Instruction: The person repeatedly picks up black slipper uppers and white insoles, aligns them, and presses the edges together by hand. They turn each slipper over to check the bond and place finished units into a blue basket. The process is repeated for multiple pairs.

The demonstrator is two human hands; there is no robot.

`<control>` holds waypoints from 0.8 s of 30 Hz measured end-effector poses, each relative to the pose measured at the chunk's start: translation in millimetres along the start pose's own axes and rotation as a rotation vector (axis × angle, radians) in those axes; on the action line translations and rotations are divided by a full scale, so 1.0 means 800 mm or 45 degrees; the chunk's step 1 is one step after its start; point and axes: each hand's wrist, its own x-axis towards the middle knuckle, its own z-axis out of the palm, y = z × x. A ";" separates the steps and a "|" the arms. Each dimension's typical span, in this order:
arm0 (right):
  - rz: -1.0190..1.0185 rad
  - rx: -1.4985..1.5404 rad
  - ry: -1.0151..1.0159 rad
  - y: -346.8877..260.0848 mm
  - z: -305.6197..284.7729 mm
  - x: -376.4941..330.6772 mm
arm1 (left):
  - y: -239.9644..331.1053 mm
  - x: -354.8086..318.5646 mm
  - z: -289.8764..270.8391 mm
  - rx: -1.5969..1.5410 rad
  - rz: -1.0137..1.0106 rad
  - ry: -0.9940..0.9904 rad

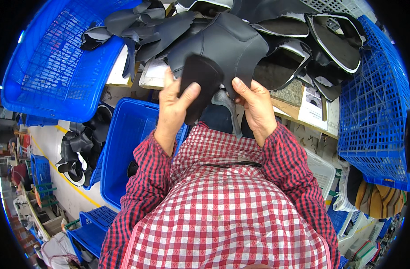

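Observation:
A stitched black leather shoe upper [229, 42] spreads over the near edge of the worktable, in front of my body. My right hand [259, 107] pinches its lower right edge between thumb and fingers. On the other side, my left hand [172, 105] grips a dark matte flap [199, 83], its fingers behind and its thumb in front. Motion blurs this flap, and I cannot tell whether it is joined to the upper. A pale grey strip [223, 99] hangs between my hands.
More black uppers [285, 62] with white edges lie heaped across the worktable [328, 121]. Blue plastic crates stand at the left [57, 58] and right [375, 103]. A deep blue bin [128, 148] sits below the table by my left arm, near a crate of black pieces [81, 145].

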 end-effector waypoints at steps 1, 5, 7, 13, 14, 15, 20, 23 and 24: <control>0.005 0.002 0.009 0.002 -0.004 -0.002 | -0.006 -0.003 0.004 0.085 0.019 -0.103; -0.056 -0.046 0.008 0.009 -0.013 -0.003 | -0.021 -0.004 0.006 0.243 0.074 -0.247; 0.039 0.133 0.002 0.016 -0.015 -0.005 | -0.023 -0.004 0.007 0.426 0.277 -0.250; 0.165 0.543 0.077 0.040 -0.023 -0.020 | -0.045 -0.039 0.064 -0.521 -0.278 -0.021; 0.143 0.558 0.016 0.042 -0.026 -0.022 | -0.052 -0.047 0.072 -0.569 -0.444 0.034; 0.138 0.557 0.006 0.044 -0.028 -0.023 | -0.059 -0.051 0.080 -0.802 -0.448 0.079; 0.133 0.599 -0.001 0.046 -0.033 -0.024 | -0.081 -0.050 0.075 -1.723 -0.887 0.025; 0.099 0.553 0.001 0.045 -0.028 -0.024 | -0.078 -0.051 0.070 -1.792 -0.905 -0.034; 0.121 0.537 -0.002 0.045 -0.025 -0.026 | -0.075 -0.053 0.070 -1.838 -0.914 -0.006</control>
